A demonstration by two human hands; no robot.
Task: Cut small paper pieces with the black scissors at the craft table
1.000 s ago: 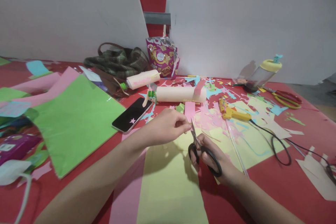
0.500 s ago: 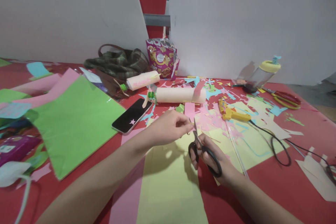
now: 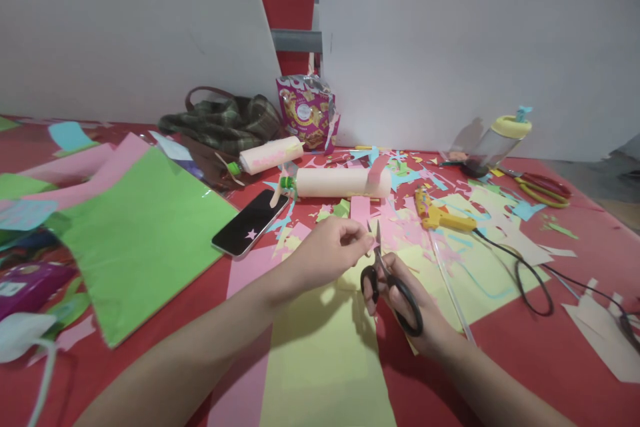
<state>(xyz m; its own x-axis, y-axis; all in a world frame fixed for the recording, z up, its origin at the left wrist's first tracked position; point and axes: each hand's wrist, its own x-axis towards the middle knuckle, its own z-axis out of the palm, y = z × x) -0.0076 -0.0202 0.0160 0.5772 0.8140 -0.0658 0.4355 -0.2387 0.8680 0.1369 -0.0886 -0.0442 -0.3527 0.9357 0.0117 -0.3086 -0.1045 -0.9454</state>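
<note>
In my right hand (image 3: 407, 300) is a pair of black-handled scissors (image 3: 376, 260), thumb and fingers through the loops, blades slightly apart and pointing away from me. Just left of the blades, my left hand (image 3: 333, 247) pinches a small pink paper piece (image 3: 374, 245); its outline is mostly hidden by the fingertips. Both hands are above a pale yellow paper sheet (image 3: 320, 353). Left of them lies a black phone (image 3: 250, 221) with a pink paper star (image 3: 251, 234) on its screen. A paper-wrapped bottle (image 3: 335, 183) with a green cap lies beyond the hands.
A yellow glue gun (image 3: 445, 217) with a black cord lies at right, beside paper scraps. Red-handled scissors (image 3: 545, 188) and a tilted clear container (image 3: 500, 143) are farther back. Green sheets (image 3: 145, 233) cover the left. A snack bag (image 3: 306, 112) and plaid cloth bag (image 3: 225, 120) stand behind.
The scissor blades have spread from nearly together to slightly apart. My left hand has shifted slightly down and right, still pinching the pink paper.
</note>
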